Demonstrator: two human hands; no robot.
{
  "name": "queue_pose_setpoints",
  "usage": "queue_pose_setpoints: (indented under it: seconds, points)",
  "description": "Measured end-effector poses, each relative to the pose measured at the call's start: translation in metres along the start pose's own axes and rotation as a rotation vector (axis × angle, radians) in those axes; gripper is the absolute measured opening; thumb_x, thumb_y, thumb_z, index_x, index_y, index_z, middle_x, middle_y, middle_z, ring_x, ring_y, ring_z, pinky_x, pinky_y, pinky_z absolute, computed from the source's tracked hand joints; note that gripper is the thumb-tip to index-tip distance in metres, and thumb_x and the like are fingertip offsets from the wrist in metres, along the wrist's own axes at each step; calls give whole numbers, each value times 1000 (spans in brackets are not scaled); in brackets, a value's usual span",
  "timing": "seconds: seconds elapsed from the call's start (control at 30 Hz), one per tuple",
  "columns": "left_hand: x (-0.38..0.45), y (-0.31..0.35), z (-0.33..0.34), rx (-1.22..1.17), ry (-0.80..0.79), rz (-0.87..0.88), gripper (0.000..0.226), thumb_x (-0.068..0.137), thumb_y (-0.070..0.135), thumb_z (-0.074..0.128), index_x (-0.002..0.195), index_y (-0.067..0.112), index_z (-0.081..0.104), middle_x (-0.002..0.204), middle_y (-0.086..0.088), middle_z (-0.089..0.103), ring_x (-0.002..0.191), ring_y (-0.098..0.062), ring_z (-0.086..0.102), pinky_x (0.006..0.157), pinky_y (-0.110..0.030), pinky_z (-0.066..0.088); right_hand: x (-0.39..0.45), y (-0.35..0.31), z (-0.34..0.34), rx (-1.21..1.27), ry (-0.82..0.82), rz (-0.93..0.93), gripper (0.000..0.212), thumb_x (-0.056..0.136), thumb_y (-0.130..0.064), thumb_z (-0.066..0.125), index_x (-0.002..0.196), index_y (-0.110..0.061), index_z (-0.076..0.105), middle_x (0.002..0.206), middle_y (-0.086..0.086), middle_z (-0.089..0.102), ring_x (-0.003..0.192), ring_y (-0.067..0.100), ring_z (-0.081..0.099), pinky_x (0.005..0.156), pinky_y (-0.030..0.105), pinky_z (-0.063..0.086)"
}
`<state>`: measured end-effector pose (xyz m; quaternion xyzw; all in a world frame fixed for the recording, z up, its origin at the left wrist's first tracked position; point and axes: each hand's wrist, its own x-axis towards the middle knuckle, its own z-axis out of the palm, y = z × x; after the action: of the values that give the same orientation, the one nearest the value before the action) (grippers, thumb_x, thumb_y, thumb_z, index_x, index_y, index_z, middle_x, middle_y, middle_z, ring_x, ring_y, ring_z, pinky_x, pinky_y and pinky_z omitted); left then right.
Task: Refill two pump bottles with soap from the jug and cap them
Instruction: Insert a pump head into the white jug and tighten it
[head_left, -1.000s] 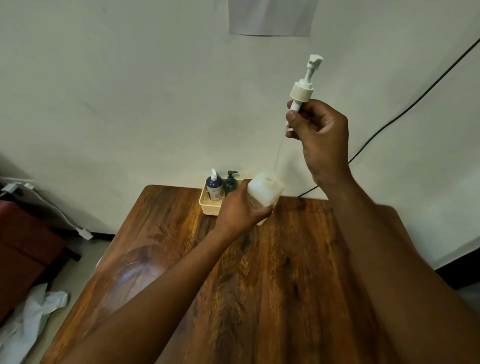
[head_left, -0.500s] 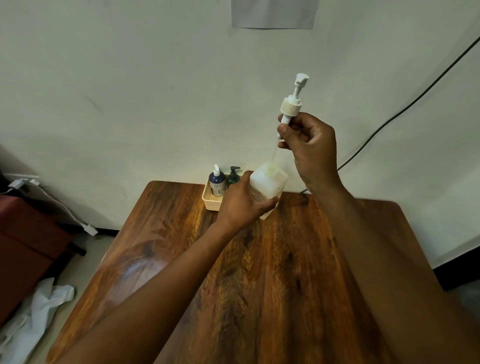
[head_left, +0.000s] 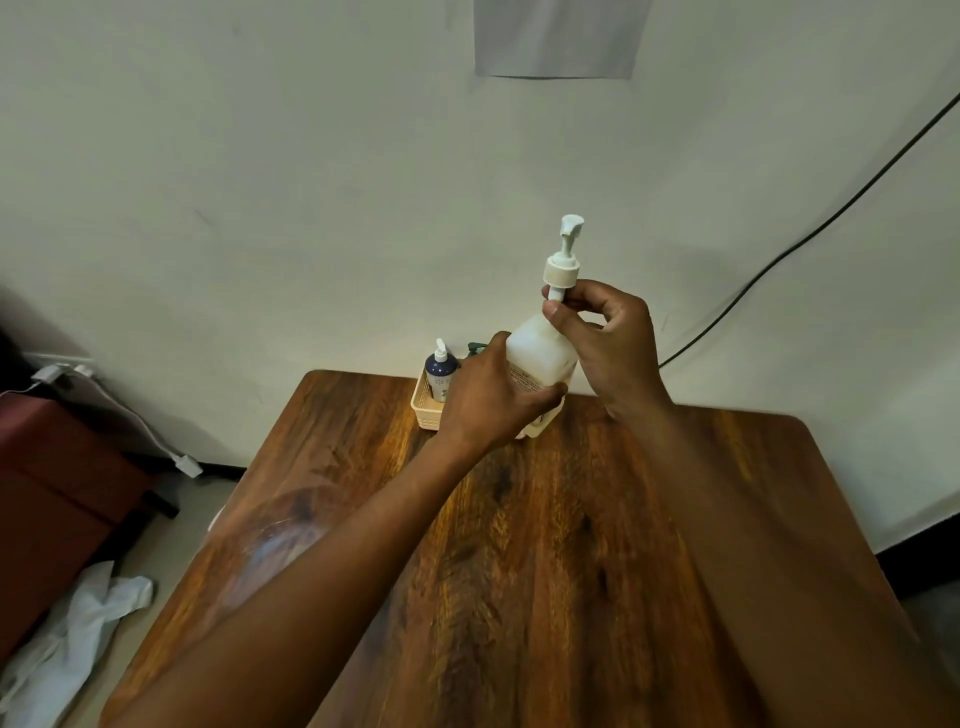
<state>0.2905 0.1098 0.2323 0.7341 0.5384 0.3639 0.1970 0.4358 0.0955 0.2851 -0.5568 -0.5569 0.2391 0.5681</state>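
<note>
White pump bottle (head_left: 540, 358) is held near the far edge of the wooden table (head_left: 571, 571), a little right of that edge's middle, its base hidden behind the fingers so that contact with the table cannot be told. It is gripped around its lower body by the left hand (head_left: 488, 400), whose fingers are wrapped over the printed label. The pump head (head_left: 563, 260) is held upright just above the bottle's shoulder, its collar clear of the neck, pinched by the stem between thumb and fingers of the right hand (head_left: 602, 332). Just left of the bottle, at the far edge, a cream basket (head_left: 423, 410) is seen with a dark blue bottle (head_left: 440, 371) standing in it. A black cable (head_left: 831, 218) is run across the wall behind.
</note>
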Motion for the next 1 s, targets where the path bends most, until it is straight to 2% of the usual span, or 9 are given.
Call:
queue_pose_setpoints:
  seconds: [0.13,0.3,0.4,0.47,0.53,0.67,0.77,0.9,1.0]
  points:
    - [0,4,-4,-36,9,-13,77,77,56,83,138,17,56,126,-1,71,108,-19,69,85,-37,62,-2,3,-1,-13,-23,6,24,91,-29,73,113,-20,77,108,-9,75,107,11,65,90,40,57]
    - [1,8,-10,-37,14,-11,78,76,59,83,137,18,56,125,0,71,108,-19,68,84,-41,62,-5,1,-8,45,-74,-20,36,89,-25,77,123,-17,72,114,-6,74,108,9,67,85,23,56]
    - [1,10,-12,-44,15,-7,77,75,60,83,135,18,57,122,1,72,105,-18,69,81,-40,62,-2,-3,-14,96,-91,-36,43,87,-30,80,127,-18,71,117,-6,75,112,12,68,92,26,56]
    - [1,12,-14,-37,19,5,77,74,61,82,133,18,58,120,1,72,103,-19,69,79,-40,62,2,-9,-17,151,-78,-38,44,88,-26,79,130,-16,69,115,-4,75,112,12,68,95,26,56]
    - [1,13,-14,-32,13,12,78,74,62,82,133,18,57,121,1,72,104,-19,69,80,-40,62,7,-18,-20,181,-81,-59,40,90,-18,77,129,-14,70,113,-4,76,110,11,69,95,25,55]
    - [2,19,-19,-45,-16,16,83,69,72,73,132,20,57,120,1,72,101,-20,70,80,-44,63,17,-29,-28,167,-193,-65,27,90,-14,76,117,-14,76,113,-1,77,111,14,70,99,36,56]
    - [6,25,-24,-43,-35,31,80,71,68,75,131,18,58,119,0,72,100,-20,70,79,-43,62,22,-32,-32,160,-262,-45,20,91,-15,76,110,-11,78,109,0,78,109,14,71,95,29,56]
    - [13,30,-31,-16,-37,44,73,74,67,78,126,19,61,115,1,73,97,-19,69,77,-41,61,24,-35,-31,165,-196,-29,20,89,-18,78,108,-12,79,106,0,79,105,13,72,92,27,57]
    - [17,37,-37,-6,-45,46,69,73,67,78,121,20,64,110,2,74,94,-18,70,77,-41,60,24,-31,-23,252,-92,29,25,86,-19,81,109,-10,78,105,3,79,104,20,73,92,34,59]
